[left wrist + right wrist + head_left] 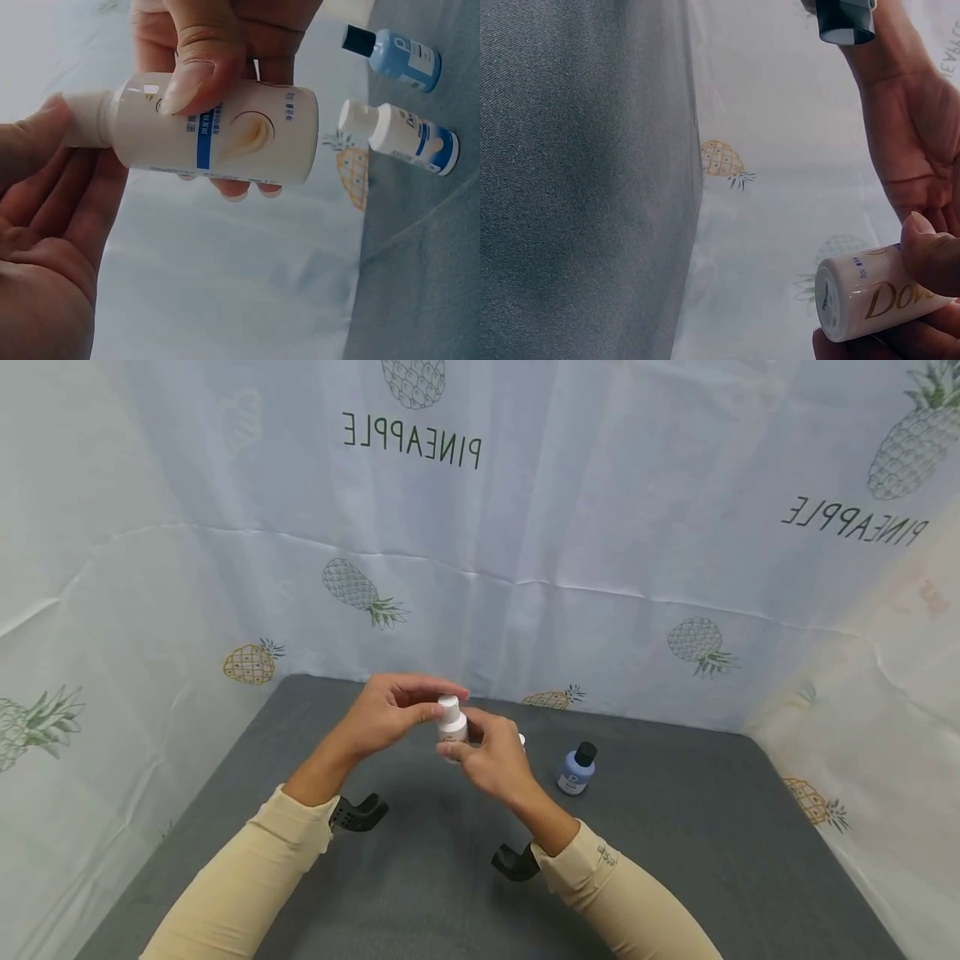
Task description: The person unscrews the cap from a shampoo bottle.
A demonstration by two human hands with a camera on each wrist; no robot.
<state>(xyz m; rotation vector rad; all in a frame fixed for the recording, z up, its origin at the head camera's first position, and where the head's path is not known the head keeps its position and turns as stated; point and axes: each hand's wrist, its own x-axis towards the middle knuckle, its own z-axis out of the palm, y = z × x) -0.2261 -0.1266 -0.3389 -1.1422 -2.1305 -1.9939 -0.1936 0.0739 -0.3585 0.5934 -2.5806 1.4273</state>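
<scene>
A small white Dove bottle [452, 727] is held up above the table, slightly tilted. My right hand [497, 758] grips its body, the thumb across the front and the fingers behind. At the top, my left hand [378, 717] has its thumb against the white cap [86, 118], with its fingers on the far side. The left wrist view shows the bottle's label with a blue stripe and a cream swirl. In the right wrist view, the bottle's base [829, 304] and the gold lettering show beside the right thumb.
A blue bottle [576, 771] with a black cap stands on the grey table [660, 852], right of the hands. Next to it stands another white bottle [412, 140], mostly hidden by the right hand in the head view. A pineapple-print curtain [585, 527] encloses the table.
</scene>
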